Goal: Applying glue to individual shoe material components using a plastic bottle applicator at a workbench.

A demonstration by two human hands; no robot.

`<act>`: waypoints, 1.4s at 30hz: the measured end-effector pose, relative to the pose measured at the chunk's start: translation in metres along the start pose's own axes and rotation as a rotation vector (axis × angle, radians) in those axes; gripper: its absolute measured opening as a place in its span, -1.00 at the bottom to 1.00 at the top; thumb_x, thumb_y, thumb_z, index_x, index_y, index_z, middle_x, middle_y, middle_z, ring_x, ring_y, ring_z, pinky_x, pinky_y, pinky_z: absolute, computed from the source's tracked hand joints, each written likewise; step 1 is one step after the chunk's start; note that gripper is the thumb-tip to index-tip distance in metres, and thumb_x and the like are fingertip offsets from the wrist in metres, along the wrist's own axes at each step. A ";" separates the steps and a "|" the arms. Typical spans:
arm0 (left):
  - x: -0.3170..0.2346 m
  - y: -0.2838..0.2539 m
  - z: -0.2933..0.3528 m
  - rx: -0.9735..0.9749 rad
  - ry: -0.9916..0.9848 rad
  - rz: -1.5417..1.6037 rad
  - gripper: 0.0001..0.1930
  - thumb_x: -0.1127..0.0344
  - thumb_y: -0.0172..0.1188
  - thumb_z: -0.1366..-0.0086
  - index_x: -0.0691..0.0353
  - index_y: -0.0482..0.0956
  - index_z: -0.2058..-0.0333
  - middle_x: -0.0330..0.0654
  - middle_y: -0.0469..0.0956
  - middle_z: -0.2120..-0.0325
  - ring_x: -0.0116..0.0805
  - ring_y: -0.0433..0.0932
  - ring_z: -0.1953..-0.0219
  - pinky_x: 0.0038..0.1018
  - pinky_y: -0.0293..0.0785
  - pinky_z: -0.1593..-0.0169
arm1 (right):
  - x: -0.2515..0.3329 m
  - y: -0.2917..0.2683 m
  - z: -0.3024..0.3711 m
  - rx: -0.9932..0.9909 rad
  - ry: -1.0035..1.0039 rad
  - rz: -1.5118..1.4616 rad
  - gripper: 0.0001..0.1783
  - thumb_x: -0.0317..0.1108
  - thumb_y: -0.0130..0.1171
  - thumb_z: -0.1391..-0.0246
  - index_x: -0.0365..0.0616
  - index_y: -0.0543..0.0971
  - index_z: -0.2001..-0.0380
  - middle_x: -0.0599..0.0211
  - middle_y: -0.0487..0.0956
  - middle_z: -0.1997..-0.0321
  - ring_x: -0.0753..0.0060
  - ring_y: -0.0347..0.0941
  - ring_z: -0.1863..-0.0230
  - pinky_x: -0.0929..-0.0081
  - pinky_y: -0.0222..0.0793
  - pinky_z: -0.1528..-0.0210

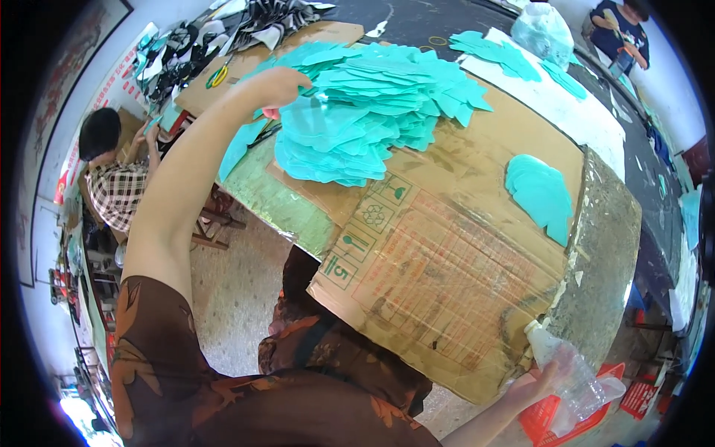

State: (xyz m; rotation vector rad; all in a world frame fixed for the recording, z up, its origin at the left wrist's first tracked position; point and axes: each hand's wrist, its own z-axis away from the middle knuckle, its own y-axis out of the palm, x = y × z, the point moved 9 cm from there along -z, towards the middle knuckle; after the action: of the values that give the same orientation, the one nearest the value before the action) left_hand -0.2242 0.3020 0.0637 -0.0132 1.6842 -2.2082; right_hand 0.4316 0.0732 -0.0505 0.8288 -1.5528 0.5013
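Observation:
A tall, uneven pile of teal cut fabric pieces (357,104) lies on the cardboard-covered table. My left hand (283,88) reaches across to the pile's left side, fingers closed at the edge of a thin teal piece (304,115); the fingertips are partly hidden. Low on the right, past the table's near corner, my right hand (547,378) is wrapped around a clear plastic bottle (577,380) with a whitish neck. A smaller stack of teal pieces (540,192) rests apart on the cardboard's right side.
Flattened cardboard (447,276) covers the tabletop. Yellow-handled scissors (217,76) lie at the far left near dark scraps (268,22). A red plastic basket (540,425) stands below the right corner. One person (115,179) sits at left; another (622,37) is at far right.

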 end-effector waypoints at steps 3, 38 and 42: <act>0.009 -0.039 -0.005 -0.318 0.028 -0.098 -0.53 0.45 -0.06 -0.12 0.05 0.53 -0.03 0.06 0.62 0.36 -0.10 0.66 0.43 -0.26 0.59 0.37 | -0.009 -0.008 0.001 0.016 0.016 -0.046 -0.30 -0.30 0.20 -0.13 -0.28 0.17 -0.26 -0.04 0.27 -0.29 0.09 0.26 -0.27 0.12 0.15 -0.31; -0.226 0.165 0.131 0.521 0.369 1.212 -0.80 0.35 0.26 -0.23 0.29 0.50 0.23 -0.28 0.51 0.50 -0.55 0.51 0.52 -0.56 0.51 0.40 | -0.002 0.010 0.002 0.027 -0.020 0.010 -0.39 -0.42 0.14 -0.11 -0.31 0.24 -0.21 0.05 0.39 -0.17 0.13 0.33 -0.21 0.15 0.23 -0.27; -0.208 0.226 0.184 0.666 0.167 1.232 -0.83 0.32 0.24 -0.26 0.24 0.49 0.25 -0.35 0.48 0.47 -0.60 0.49 0.51 -0.67 0.46 0.44 | -0.002 0.013 -0.005 0.067 0.003 -0.168 -0.39 -0.43 0.22 -0.08 -0.29 0.27 -0.18 0.06 0.42 -0.13 0.15 0.34 -0.20 0.16 0.28 -0.25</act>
State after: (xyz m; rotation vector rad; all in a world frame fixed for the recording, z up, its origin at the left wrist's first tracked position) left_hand 0.0738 0.1408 -0.0510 1.0701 0.5511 -1.6085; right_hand 0.4252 0.0853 -0.0500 0.9996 -1.4551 0.4340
